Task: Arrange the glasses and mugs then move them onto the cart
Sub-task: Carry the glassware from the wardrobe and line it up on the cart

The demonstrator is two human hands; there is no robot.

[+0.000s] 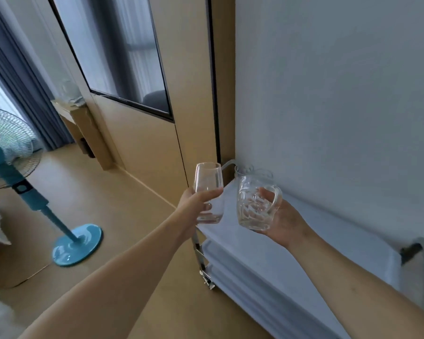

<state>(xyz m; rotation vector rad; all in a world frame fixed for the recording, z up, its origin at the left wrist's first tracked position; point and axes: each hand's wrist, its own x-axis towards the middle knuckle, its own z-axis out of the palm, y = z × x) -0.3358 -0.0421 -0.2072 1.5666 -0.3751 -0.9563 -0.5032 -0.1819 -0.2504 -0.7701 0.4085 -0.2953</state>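
My left hand (193,204) grips a tall clear glass (209,177) upright, over the left end of the white cart (267,255). My right hand (283,220) holds a cut-glass mug (251,206) by its handle, tilted a little, above the cart's top shelf. Both vessels hang in the air side by side, a small gap between them. Behind the mug, at the far corner of the top shelf, more clear glassware (248,171) stands against the wall, partly hidden.
The cart has stacked white shelves on a chrome frame (201,263) and stands along the white wall. A wooden door with a glass panel (132,69) is on the left. A blue standing fan (66,238) stands on the wooden floor. A cardboard box (83,128) leans near the curtain.
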